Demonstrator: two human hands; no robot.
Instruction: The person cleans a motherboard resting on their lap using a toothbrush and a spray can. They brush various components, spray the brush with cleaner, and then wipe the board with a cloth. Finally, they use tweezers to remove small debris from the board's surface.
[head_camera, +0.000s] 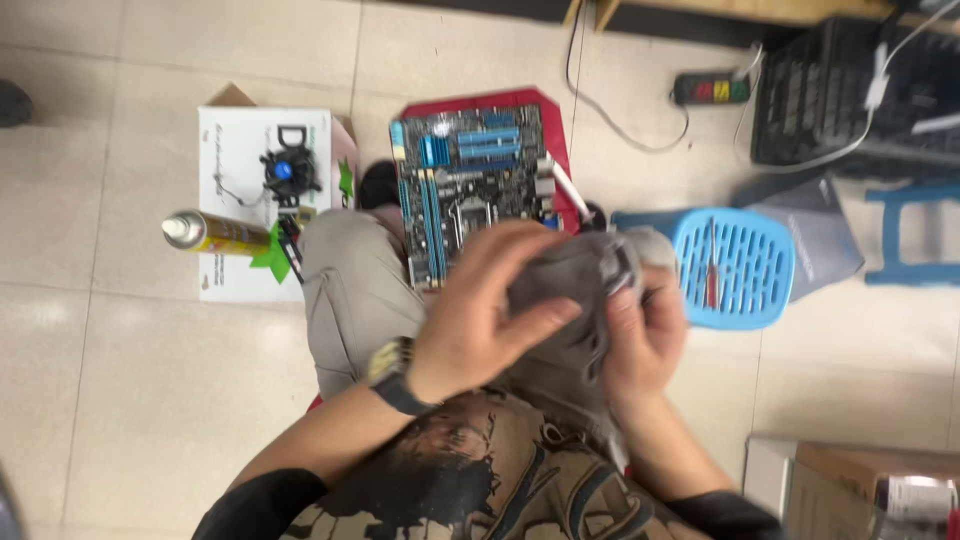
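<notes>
We rub a grey cloth (575, 290) with both hands, left hand (480, 310) and right hand (645, 335) clamped on it. The board (470, 180) waits far off, untouched.

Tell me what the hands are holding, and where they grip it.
Both hands hold a bunched grey cloth: the left hand wraps over its top and left side, the right hand clutches its right edge.
</notes>
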